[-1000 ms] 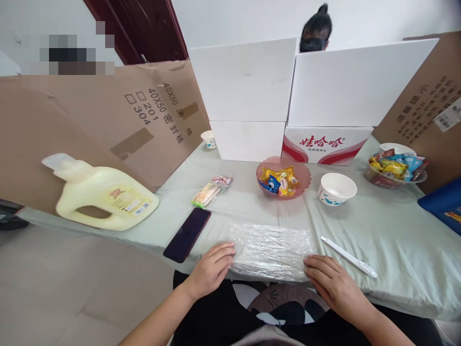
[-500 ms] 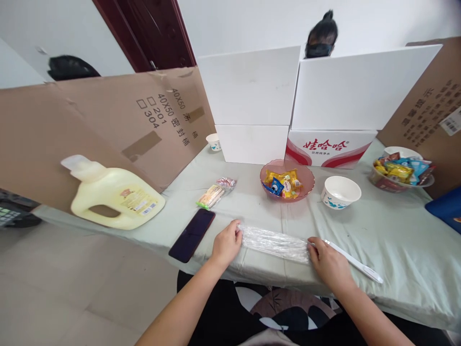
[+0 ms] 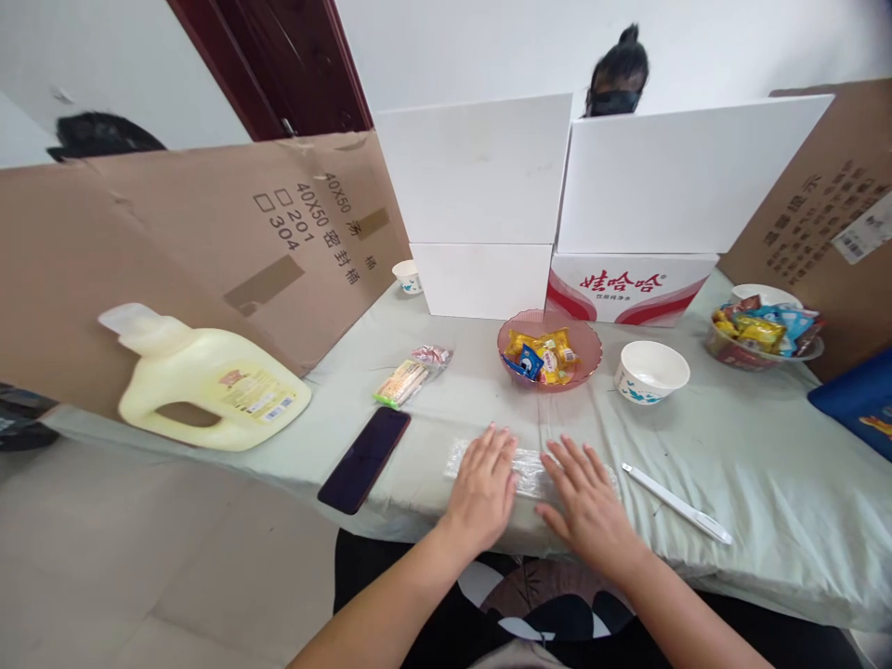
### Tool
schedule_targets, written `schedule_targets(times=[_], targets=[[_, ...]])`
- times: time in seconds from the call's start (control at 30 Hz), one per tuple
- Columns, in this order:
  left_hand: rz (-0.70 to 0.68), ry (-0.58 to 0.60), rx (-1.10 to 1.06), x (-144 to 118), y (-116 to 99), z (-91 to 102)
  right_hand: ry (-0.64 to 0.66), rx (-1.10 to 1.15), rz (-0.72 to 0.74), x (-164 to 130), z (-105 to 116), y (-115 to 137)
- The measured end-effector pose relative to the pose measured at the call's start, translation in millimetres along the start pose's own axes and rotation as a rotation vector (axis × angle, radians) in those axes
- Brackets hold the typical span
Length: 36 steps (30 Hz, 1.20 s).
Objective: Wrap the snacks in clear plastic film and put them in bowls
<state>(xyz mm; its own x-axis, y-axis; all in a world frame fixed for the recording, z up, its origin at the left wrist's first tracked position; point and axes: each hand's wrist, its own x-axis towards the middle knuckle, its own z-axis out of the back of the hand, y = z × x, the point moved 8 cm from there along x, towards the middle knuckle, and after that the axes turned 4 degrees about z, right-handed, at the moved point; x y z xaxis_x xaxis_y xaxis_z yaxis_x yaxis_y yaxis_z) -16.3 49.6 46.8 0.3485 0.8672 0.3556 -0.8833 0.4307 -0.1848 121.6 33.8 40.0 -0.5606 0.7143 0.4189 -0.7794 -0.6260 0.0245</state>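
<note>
Left hand [image 3: 482,488] and right hand [image 3: 589,502] spread flat on plastic wrap [image 3: 531,469], phone [image 3: 364,445] left, pen [image 3: 675,503] right

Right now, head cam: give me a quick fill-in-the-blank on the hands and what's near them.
1. Both hands, left hand and right hand, press flat on the ____.
2. The phone lies to the ____ of the left hand.
3. The pink bowl holds ____.
Missing: plastic wrap; left; wrapped snacks
</note>
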Motion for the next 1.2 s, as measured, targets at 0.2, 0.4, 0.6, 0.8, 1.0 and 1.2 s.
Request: schedule_targets(times=[0.2,0.4,0.6,0.8,1.0,1.2], targets=[[-0.032,0.268,0.013,-20,-2,-43.8,0.122,-0.03,0.056,-19,-43,8],[0.081,0.218,0.155,-39,48,-30.5,0.056,-0.119,-0.101,-60,-23,-19],[0.13,0.023,0.145,-51,9,-12.3,-0.025,-0.067,-0.111,-93,6,-13],[-0.179,0.18,-0.134,-51,-68,-24.9,-0.152,0.152,0.004,-100,51,1],[-0.488,0.299,-0.257,-51,-82,-34.1,0.013,0.413,0.232,-92,73,22],[-0.427,0.322,-0.42,-46,-73,-34.9,0.218,0.734,-0.123,-49,49,-4]])
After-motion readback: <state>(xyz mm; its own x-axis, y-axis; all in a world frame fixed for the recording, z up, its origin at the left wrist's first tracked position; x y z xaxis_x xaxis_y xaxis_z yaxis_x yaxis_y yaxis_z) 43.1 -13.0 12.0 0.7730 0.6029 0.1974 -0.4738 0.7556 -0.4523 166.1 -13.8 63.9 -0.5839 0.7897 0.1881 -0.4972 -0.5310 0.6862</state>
